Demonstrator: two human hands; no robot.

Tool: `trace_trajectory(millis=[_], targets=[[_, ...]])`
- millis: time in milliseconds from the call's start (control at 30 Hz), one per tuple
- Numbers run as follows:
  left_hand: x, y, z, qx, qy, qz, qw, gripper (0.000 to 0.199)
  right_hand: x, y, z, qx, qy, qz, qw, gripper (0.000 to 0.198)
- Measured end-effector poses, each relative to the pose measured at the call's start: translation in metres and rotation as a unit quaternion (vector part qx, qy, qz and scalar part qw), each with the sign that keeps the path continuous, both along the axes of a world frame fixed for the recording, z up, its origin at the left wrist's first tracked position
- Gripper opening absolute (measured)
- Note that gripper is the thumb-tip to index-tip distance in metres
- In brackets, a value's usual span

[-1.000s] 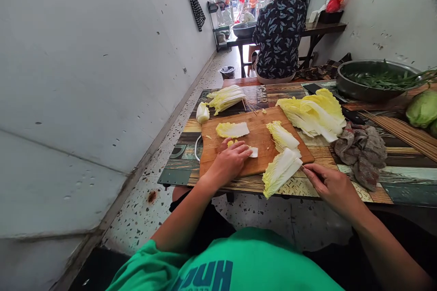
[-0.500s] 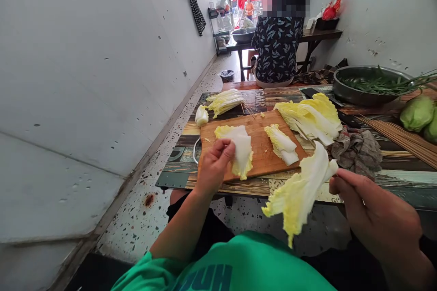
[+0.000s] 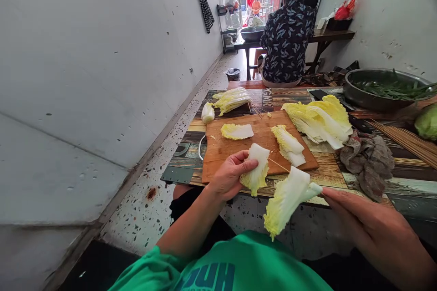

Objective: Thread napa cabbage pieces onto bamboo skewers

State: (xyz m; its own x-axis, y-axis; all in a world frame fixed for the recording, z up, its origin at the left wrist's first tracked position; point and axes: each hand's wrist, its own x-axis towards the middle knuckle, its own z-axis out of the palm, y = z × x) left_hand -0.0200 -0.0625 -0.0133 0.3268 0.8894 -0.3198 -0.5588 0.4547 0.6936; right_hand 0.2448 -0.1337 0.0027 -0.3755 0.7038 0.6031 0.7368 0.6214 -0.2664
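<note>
My left hand pinches a pale napa cabbage leaf piece between thumb and fingers, at the front edge of the wooden cutting board. A thin bamboo skewer is in my closed right hand, with a folded cabbage leaf threaded on it near my fingers. The skewer's far end reaches the left piece; I cannot tell whether it has pierced it. One leaf piece lies at the board's back left, and several stacked pieces lie at its right.
Threaded cabbage and a cabbage chunk sit behind the board. To the right are a leaf pile, a grey rag, a knife, skewers and a metal bowl of greens. A person sits beyond.
My left hand has lifted a leaf piece off the board and brought it right, toward the skewer. My right hand has turned the skewer so its far end meets that piece.
</note>
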Motion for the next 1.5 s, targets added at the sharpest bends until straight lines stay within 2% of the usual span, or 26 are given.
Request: trace_trajectory(millis=[200,567,767,1033,1300,1500], targets=[[-0.003,0.002,-0.004,-0.012,-0.019,-0.002,1.0,0.041,0.004,0.0,-0.006,-0.009,-0.036,0.002,0.999,0.031],[0.0,0.002,-0.004,0.003,-0.004,-0.04,0.999,0.04,0.011,-0.004,-0.013,-0.034,-0.01,0.006,0.999,0.026],[0.002,0.002,-0.005,0.003,-0.001,-0.03,1.0,0.042,0.013,-0.005,-0.014,-0.048,0.004,0.013,0.999,0.027],[0.001,0.001,-0.003,0.0,0.002,-0.025,1.0,0.042,0.012,-0.006,-0.008,-0.009,-0.014,0.019,1.0,0.024],[0.001,0.0,-0.003,0.016,0.002,-0.04,0.999,0.041,0.02,-0.007,-0.016,-0.052,0.021,0.027,0.998,0.027],[0.001,-0.003,-0.002,0.024,0.011,-0.055,0.998,0.041,0.024,-0.009,-0.016,-0.123,0.016,0.007,0.992,0.026]])
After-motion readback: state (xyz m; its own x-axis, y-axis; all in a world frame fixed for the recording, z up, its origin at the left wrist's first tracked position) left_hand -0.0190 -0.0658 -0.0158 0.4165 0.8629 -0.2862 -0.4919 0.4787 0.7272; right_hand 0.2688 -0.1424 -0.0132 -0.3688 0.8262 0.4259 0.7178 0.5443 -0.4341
